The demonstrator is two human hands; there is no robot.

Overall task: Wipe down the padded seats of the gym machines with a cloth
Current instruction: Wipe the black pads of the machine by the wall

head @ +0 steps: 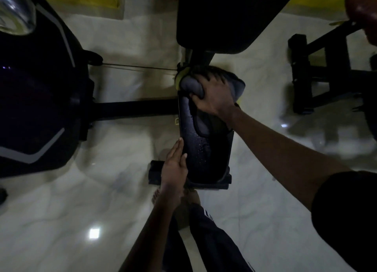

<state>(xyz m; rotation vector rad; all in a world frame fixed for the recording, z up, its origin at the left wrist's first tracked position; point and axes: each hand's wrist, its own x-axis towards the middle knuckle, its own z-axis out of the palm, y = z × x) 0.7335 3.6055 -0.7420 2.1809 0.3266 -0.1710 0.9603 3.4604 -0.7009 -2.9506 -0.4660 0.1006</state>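
Observation:
A black padded seat (pixel 206 155) of a gym bench lies lengthwise below me, wet with small droplets. A grey cloth (pixel 192 86) is bunched at the seat's far end, with a fold trailing down the pad. My right hand (pixel 214 96) grips the cloth and presses it onto the seat. With fingers straight, my left hand (pixel 174 165) rests flat against the seat's near left edge. The bench's black backrest (pixel 222 19) rises beyond the seat.
A large dark machine (pixel 38 100) stands at the left, joined to the bench by a black floor bar (pixel 132 108). Another black frame (pixel 318 74) with a reddish pad (pixel 361 8) is at the right. Glossy white marble floor surrounds the bench. My foot is under the seat's near end.

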